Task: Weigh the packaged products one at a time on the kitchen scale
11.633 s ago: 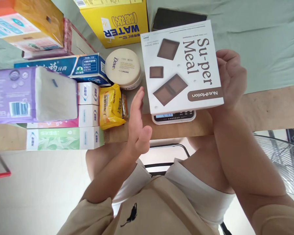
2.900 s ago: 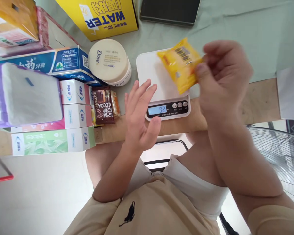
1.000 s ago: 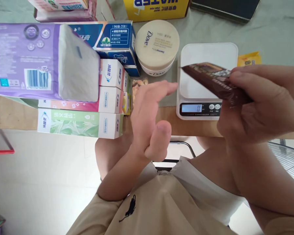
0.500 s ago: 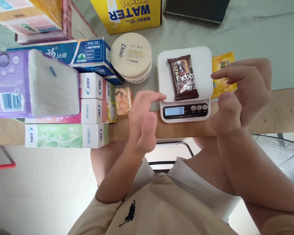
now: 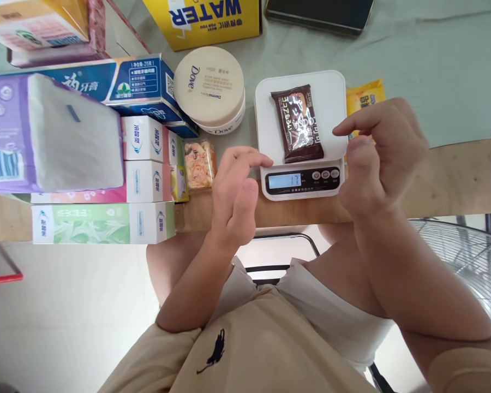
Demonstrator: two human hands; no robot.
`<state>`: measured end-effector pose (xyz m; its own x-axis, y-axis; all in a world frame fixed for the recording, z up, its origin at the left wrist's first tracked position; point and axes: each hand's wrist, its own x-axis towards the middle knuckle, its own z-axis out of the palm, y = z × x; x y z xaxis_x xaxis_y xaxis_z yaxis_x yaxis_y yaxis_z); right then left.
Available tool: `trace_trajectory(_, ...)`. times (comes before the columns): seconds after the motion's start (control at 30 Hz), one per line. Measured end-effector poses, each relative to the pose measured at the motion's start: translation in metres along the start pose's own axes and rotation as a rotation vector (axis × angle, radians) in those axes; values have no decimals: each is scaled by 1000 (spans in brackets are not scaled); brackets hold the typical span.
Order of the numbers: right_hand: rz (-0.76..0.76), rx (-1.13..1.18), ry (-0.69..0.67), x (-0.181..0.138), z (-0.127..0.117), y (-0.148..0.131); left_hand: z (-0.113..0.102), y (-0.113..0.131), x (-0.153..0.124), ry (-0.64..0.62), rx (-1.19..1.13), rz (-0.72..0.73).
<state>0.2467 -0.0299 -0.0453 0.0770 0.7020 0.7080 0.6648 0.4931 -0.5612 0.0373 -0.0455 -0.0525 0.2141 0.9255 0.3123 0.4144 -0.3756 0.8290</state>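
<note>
A white kitchen scale (image 5: pixel 331 109) stands near the table's front edge with its display lit; I cannot read the digits surely. On its plate lies a dark brown cocoa snack packet (image 5: pixel 298 124), slightly tilted. My left hand (image 5: pixel 236 199) is at the scale's left, index fingertip at the plate's near left corner; whether it touches is unclear. My right hand (image 5: pixel 382 155) is at the right, index finger stretched over the plate's right edge and apart from the brown packet. Both hands hold nothing, with thumb and index apart. Behind my right hand a yellow packet (image 5: pixel 365 94) is partly hidden.
Left of the scale are a Dove tub (image 5: pixel 208 87), a small clear snack pack (image 5: pixel 199 164), toothpaste boxes (image 5: pixel 92 224) and a purple tissue pack (image 5: pixel 8 136). A yellow WATER box (image 5: pixel 213 33) and a black case (image 5: pixel 319 13) stand behind. A wire fan guard (image 5: pixel 462 256) is below right.
My right hand has moved left, its index fingertip now over the plate's edge. The scale's display shows something different. The whole view has shifted slightly; the brown packet stays on the plate.
</note>
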Motion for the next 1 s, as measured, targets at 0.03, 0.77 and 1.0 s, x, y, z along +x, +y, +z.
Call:
trace_trajectory(0.03,5,-11,-15,0,-1,0,0,0,0,10,-14,2)
trace_trajectory(0.77,129,-271,-385,-18,13,-28,-6,7,1,81,-83,93)
trace_trajectory(1.0,71,7,-147,-1,4,-24,-7,11,0,145,-174,194)
